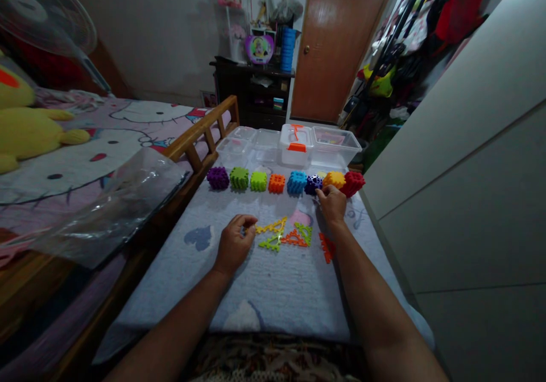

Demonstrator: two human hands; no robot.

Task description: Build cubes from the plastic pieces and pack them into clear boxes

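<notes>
My left hand [237, 242] rests on the cloth, thumb and fingers pinched at the left end of a yellow triangular puzzle piece [273, 226]. Joined to that side are a lime triangle [271, 242], an orange triangle [294, 237] and a green triangle [304, 232], lying flat. Reaching further forward, my right hand [333, 204] has its fingertips closed at the lower right edge of a dark blue cube [313, 184] of interlocking pieces. A yellow-orange cube [334, 178] stands just behind that hand. Beside my right forearm lies a separate red-orange triangle [326, 248].
The row also holds purple [218, 178], green [239, 178], lime [258, 181], orange [277, 183], light blue [296, 182] and red [354, 183] cubes. Clear plastic boxes [336, 149] stand behind it. A wooden bed rail [205, 126] borders the left, a white cabinet [460, 160] the right.
</notes>
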